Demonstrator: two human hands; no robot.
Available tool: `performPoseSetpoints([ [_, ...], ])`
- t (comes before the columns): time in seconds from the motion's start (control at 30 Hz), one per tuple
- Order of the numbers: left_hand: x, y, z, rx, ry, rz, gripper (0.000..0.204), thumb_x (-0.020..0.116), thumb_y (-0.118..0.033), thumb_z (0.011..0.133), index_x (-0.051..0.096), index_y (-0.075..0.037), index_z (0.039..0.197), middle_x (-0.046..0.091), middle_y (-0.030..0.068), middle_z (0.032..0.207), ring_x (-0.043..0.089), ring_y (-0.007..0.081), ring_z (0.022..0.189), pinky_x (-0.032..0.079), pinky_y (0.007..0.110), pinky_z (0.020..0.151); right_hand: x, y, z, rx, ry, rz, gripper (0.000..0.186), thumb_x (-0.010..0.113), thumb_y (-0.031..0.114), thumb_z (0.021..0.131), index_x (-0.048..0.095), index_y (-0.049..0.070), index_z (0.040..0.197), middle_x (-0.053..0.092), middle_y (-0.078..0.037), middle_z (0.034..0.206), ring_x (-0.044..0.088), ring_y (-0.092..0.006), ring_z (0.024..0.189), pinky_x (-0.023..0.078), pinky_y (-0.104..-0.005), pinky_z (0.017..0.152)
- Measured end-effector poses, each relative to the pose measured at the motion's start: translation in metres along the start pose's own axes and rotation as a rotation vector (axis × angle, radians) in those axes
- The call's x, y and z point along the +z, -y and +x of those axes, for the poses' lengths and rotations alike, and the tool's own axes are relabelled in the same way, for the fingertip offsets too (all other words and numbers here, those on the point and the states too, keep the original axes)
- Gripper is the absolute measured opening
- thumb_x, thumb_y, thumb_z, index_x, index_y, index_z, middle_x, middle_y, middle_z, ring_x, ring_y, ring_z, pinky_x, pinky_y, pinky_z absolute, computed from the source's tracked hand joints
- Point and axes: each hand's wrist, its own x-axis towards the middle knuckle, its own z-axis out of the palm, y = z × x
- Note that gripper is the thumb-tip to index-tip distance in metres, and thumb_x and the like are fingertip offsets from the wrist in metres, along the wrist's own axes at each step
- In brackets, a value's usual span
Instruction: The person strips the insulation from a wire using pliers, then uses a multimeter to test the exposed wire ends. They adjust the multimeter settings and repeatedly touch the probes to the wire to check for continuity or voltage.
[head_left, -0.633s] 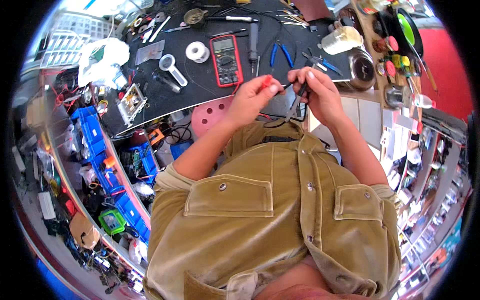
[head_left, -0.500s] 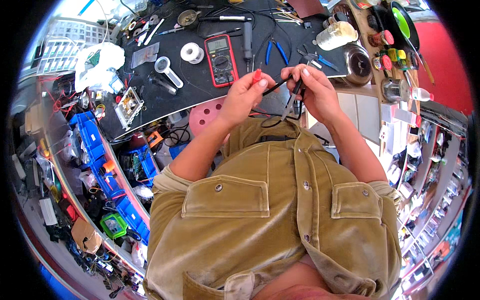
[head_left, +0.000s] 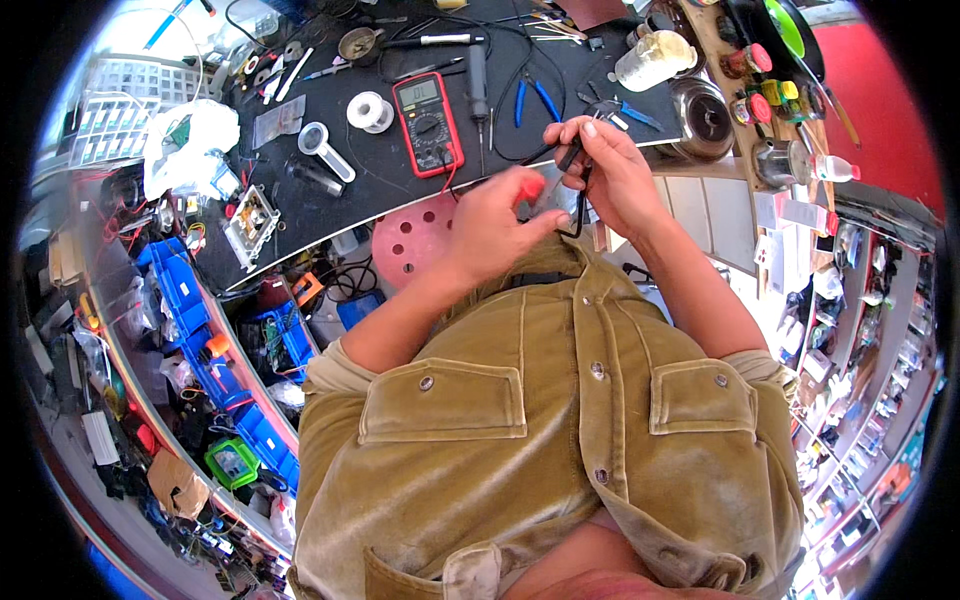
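My left hand (head_left: 497, 228) is closed on a red test probe (head_left: 531, 189) just off the bench's near edge, its thumb stretched toward the right. The hand is slightly blurred. In my right hand (head_left: 618, 178), a black cable (head_left: 571, 154) is pinched between thumb and fingers; it hangs down beside the palm, and its far end is hard to make out. The hands are close together but apart. Beyond the left hand, a red digital multimeter (head_left: 428, 125) lies face up on the dark bench mat (head_left: 380, 215), with a red lead running from it.
Right of the multimeter lie a grey soldering iron (head_left: 478, 85) and blue-handled pliers (head_left: 537, 102). A solder spool (head_left: 369, 112) and a magnifier (head_left: 326, 150) sit to its left. Jars (head_left: 655, 62) stand on the right. A pink round stool (head_left: 405, 245) is below the bench edge.
My left hand has turned and shifted slightly down with the red probe. My right hand has stayed nearly in place, and the cable loop below it has dropped out of sight.
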Motion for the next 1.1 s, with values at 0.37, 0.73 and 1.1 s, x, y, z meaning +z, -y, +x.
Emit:
performPoseSetpoints([
  [0.37,-0.234,0.008,0.007,-0.078,-0.820,-0.500,0.022,0.051,-0.023,0.094,0.056,-0.001,0.098,0.041,-0.0027,0.062,0.036,0.0048,0.052,0.026,0.018,0.045,-0.072,0.032,-0.030,-0.149,-0.279,-0.236,0.034,0.047,0.033,0.097,0.059,0.002,0.102,0.049,0.001,0.075,0.038,-0.0056,0.061,0.030,-0.0210,0.052],
  [0.73,-0.365,0.178,0.051,-0.287,-1.024,-0.198,0.015,0.060,-0.018,0.086,0.061,-0.004,0.092,0.053,0.0013,0.067,0.042,0.0077,0.049,0.030,0.023,0.041,-0.109,0.088,-0.077,-0.277,-0.397,-0.202,0.034,0.045,0.030,0.097,0.055,0.000,0.110,0.053,-0.006,0.097,0.036,-0.0082,0.065,0.029,-0.0208,0.055],
  [1.1,-0.262,0.209,0.106,-0.120,-0.767,0.829,0.029,0.068,-0.024,0.075,0.067,-0.010,0.099,0.063,0.0140,0.094,0.059,0.0297,0.093,0.046,0.040,0.083,-0.095,0.045,-0.105,-0.167,-0.475,-0.086,0.029,0.043,0.027,0.098,0.054,0.001,0.105,0.050,-0.007,0.099,0.037,-0.0080,0.062,0.030,-0.0204,0.053],
])
